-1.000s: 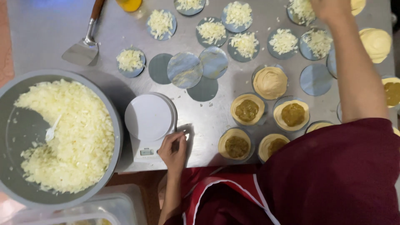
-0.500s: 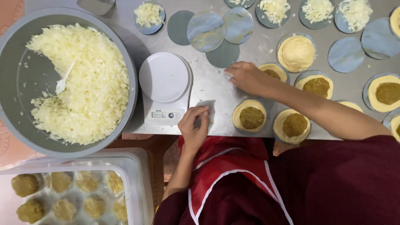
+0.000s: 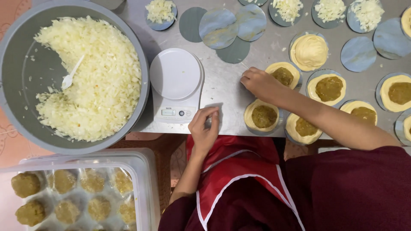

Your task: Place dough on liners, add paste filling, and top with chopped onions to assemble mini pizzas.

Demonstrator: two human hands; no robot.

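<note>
My left hand rests at the near edge of the metal table, just right of a white kitchen scale. Its fingers are curled against the thumb and nothing shows in them. My right hand lies on the table with bent fingers, touching the left edge of a dough round with brown filling. Another filled dough round sits just below that hand. A plain dough round lies beyond it on a blue-grey disc.
A big grey bowl of chopped onion with a white spoon fills the left. Bare blue-grey discs and discs heaped with onion line the far side. More filled rounds lie right. A clear tray of filling balls sits lower left.
My right hand has drawn back from the far row of discs to the near filled dough rounds. My left hand stays at the table edge by the scale, now curled tighter.
</note>
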